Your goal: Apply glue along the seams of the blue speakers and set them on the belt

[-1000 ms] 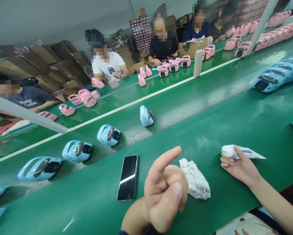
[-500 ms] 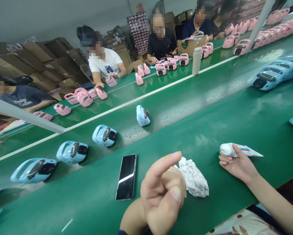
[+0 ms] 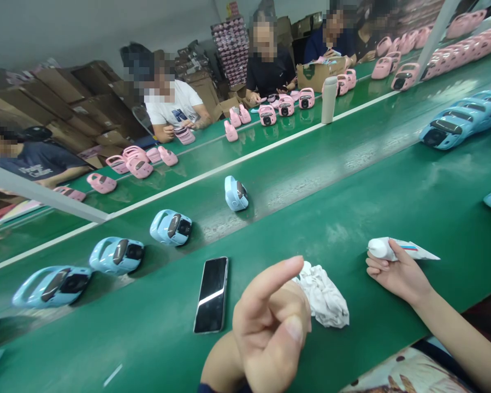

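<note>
My left hand is raised over the green work surface, forefinger stretched out and the other fingers curled in with the thumb folded against them. Nothing shows in it. Just behind it lies a crumpled white cloth, partly covered by the hand. A dark-screened phone rests flat to its left. Closed fingers of my right hand grip a white tube with a red and blue stripe, its flat end pointing right.
Blue plastic devices with handles stand along the belt, with a row of more at upper right. Beyond a white divider line are pink ones, a pale bottle and several seated people. A slanted post crosses at left.
The blue devices on the left part of the belt have shifted slightly left. A person in a white shirt has drawn a hand back from a pink piece. Both my hands stay nearly still.
</note>
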